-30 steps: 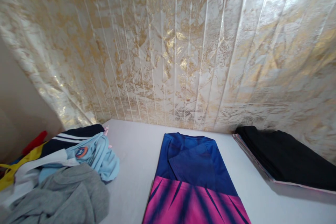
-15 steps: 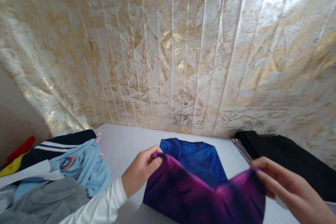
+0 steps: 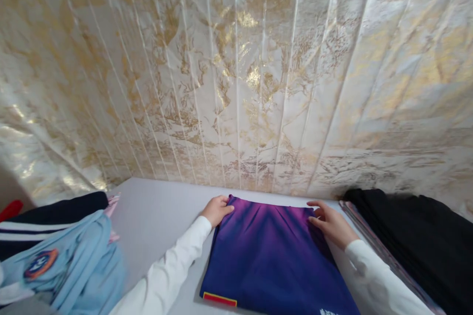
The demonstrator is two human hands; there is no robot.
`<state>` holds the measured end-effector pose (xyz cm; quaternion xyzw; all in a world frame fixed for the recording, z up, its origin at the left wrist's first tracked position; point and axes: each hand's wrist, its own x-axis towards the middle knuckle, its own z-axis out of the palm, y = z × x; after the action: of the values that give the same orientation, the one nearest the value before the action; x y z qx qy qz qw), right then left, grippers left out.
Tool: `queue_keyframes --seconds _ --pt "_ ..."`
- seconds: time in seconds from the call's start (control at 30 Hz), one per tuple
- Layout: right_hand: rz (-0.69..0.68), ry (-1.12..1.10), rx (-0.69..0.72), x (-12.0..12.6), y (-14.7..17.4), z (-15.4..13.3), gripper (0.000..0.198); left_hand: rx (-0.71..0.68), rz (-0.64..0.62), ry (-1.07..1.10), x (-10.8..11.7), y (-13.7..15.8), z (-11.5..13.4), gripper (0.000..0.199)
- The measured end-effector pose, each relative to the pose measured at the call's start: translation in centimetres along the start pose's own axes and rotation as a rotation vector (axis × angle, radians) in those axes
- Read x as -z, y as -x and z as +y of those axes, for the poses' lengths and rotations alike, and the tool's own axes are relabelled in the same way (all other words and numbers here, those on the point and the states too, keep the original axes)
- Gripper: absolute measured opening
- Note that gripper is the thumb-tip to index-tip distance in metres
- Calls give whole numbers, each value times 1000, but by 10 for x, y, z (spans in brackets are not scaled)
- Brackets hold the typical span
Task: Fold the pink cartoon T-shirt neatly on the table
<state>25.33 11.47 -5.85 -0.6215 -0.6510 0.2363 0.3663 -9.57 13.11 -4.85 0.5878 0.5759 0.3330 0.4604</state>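
A blue-and-purple sports shirt (image 3: 269, 251), folded over with its purple fold at the far side, lies on the white table (image 3: 155, 226) in front of me. A red patch with yellow edging shows at its lower left, and part of a white print at its lower right. My left hand (image 3: 217, 210) pinches the far left corner of the shirt. At the far right corner, my right hand (image 3: 328, 221) has thumb and fingers around the cloth, the index finger stretched out above it. The shirt's near edge runs partly out of view.
To the left is a loose heap of clothes: a light blue garment (image 3: 81, 261) with a round badge, and a dark one with white stripes (image 3: 62, 211). A folded stack topped by black cloth (image 3: 414, 241) stands right. Behind hangs a gold-and-silver curtain (image 3: 236, 83).
Both hands have moved the purple edge away from me and down to the table. The shirt now lies flatter, its plain blue far part covered. The view has shifted slightly right.
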Motion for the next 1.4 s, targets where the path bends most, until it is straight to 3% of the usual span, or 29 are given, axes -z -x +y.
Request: queue_keyframes --seconds 0.17,0.37,0.57,0.87,1.07,1.2,1.3,1.4 --pt "83 110 68 -6 1 1 39 -93 120 -95 6 2 -1 9" --pt "59 128 58 -14 7 3 40 -105 255 -348 10 9 0 14" --pt "23 48 92 -9 13 -5 44 -85 189 -465 13 17 1 15" --pt "70 116 79 -17 9 0 35 -21 264 -737 6 33 12 25" --pt "71 -87 26 -15 6 -2 36 -13 257 -864 2 37 18 32" --pt "22 -160 -14 -10 4 -3 34 -81 306 -949 -6 55 40 47" --pt "-25 -212 -57 -6 4 -2 31 -296 206 -952 -31 81 57 55" --pt "-56 -226 -76 -5 5 -1 32 -552 -117 -818 -66 105 60 54"
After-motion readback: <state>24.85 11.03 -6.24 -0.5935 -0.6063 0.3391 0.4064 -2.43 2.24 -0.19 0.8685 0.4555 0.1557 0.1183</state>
